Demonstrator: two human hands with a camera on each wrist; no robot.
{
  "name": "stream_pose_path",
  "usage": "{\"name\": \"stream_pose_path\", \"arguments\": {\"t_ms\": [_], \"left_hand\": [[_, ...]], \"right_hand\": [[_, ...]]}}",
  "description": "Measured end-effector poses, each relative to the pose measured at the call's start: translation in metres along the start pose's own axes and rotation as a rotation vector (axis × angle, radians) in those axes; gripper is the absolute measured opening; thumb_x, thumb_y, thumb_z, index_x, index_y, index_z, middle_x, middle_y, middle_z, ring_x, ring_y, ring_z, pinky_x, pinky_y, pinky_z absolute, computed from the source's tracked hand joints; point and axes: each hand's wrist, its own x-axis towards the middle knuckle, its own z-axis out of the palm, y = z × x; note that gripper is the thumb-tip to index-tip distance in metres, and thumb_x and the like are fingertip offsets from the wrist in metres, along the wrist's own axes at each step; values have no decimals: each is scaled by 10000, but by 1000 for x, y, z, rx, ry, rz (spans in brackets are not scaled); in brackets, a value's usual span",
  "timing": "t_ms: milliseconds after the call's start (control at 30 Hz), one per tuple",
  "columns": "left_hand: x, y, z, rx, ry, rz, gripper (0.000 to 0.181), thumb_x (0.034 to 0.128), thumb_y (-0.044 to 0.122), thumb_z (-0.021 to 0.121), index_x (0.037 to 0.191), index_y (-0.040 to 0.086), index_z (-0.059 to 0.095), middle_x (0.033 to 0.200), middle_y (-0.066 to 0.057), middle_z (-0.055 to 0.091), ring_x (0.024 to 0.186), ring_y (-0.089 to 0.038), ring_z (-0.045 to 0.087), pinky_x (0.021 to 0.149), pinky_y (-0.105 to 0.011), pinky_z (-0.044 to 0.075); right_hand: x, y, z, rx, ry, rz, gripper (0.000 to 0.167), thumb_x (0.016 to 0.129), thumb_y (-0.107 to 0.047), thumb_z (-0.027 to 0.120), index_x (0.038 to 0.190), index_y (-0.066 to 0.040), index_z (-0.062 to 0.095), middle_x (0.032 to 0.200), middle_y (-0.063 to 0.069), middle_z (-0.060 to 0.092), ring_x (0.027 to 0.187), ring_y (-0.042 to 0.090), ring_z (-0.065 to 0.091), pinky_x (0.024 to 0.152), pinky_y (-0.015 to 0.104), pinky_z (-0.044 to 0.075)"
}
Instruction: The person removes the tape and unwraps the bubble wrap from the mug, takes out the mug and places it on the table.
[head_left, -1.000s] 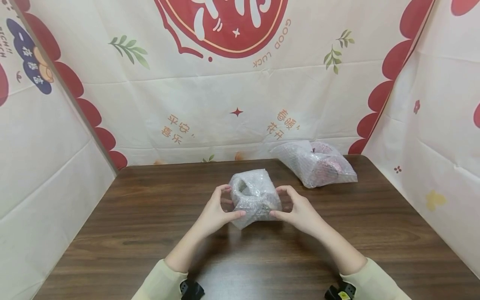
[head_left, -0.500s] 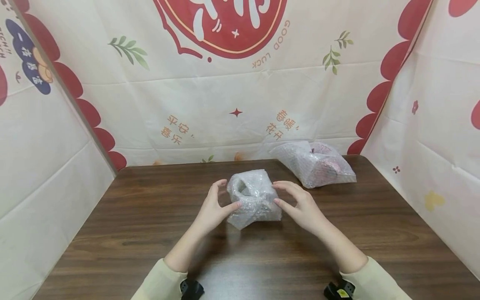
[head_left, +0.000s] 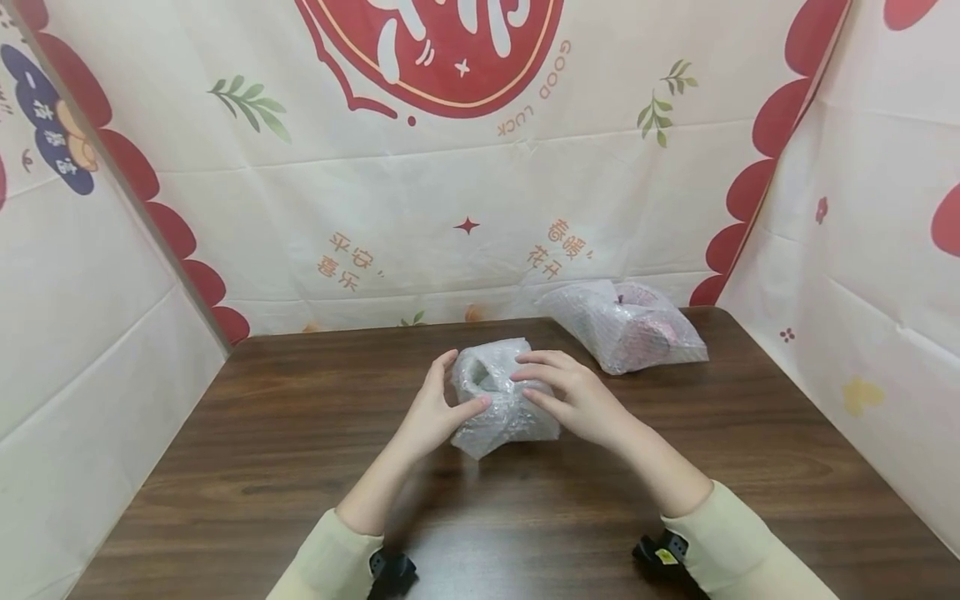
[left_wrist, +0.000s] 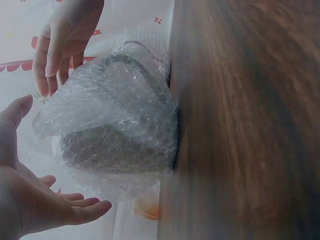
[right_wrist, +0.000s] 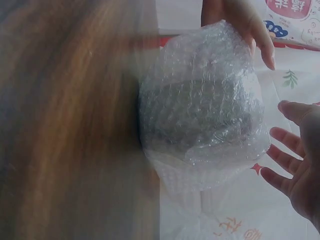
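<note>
A bubble-wrapped bundle [head_left: 504, 417] sits on the wooden table between my two hands; an opening shows in its upper left. What lies inside cannot be made out. At the bundle's left side my left hand [head_left: 438, 414] is spread, thumb toward the front and fingers at the far side, not gripping it. My right hand [head_left: 581, 396] hovers over its right upper edge with fingers loosely extended. In the left wrist view the wrap [left_wrist: 120, 115] stands apart from the left palm. The right wrist view shows the right fingers [right_wrist: 287, 157] near the wrap [right_wrist: 200, 110] but not closed on it.
A second bubble-wrapped package [head_left: 630, 329] with something pinkish inside lies at the table's back right. The brown table [head_left: 300, 467] reaches back to a printed white cloth [head_left: 420, 200], with more cloth on both sides.
Both hands have loosened from the bundle's sides. The right hand has risen and moved left over its upper right; the left hand has moved only slightly. The bundle stays on the table.
</note>
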Motion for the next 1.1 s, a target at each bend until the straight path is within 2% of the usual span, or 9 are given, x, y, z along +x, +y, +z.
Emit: {"name": "stream_pose_path", "arguments": {"t_ms": [100,267,367,533,700,967,1100], "left_hand": [[1,-4,0,0,-12,-9,932,800,411,756,1500,122,212,1518,-112,258,1370,-325,270,1044,-559,303],[4,-10,2,3,-16,8,922,798,373,761,1494,108,217,1496,-136,287,1350,-299,299,1054,-548,287],[5,-12,3,0,-15,6,922,795,364,765,1492,100,222,1481,-135,313,1318,-283,345,1045,-534,304],[5,-12,3,-24,-27,-10,895,800,352,763,1486,129,234,1452,-130,355,1256,-284,414,1004,-520,360],[5,-13,4,-32,-33,-16,880,804,344,759,1485,144,238,1467,-133,333,1265,-295,402,996,-538,363],[5,-15,4,-42,-41,-15,874,813,368,751,1490,159,238,1496,-140,295,1310,-311,352,1008,-574,334],[6,-16,4,-46,-48,-10,869,821,377,746,1491,161,236,1494,-146,295,1303,-314,359,1000,-574,344]], "right_hand": [[6,1,0,-7,-33,-11,258,863,-79,707,1110,-153,699,1258,60,587,1199,255,500,944,443,434],[14,2,-1,-18,-94,-48,252,858,-92,716,1095,-178,713,1251,58,594,1173,234,520,910,415,455],[18,5,0,-47,-117,-109,249,849,-86,722,1083,-172,721,1229,70,605,1134,229,546,896,403,459],[21,9,3,-110,-135,-199,255,832,-73,731,1074,-154,732,1203,95,619,1106,258,570,933,450,444],[23,8,3,-159,-185,-192,250,852,-85,714,1084,-178,730,1230,88,607,1138,256,551,990,519,388],[27,3,-1,-233,-287,-162,242,876,-122,700,1107,-192,718,1280,114,572,1182,266,518,898,497,441],[29,2,-3,-221,-310,-141,187,871,-118,706,1047,-181,699,1267,119,569,1166,282,526,899,510,437]]}}
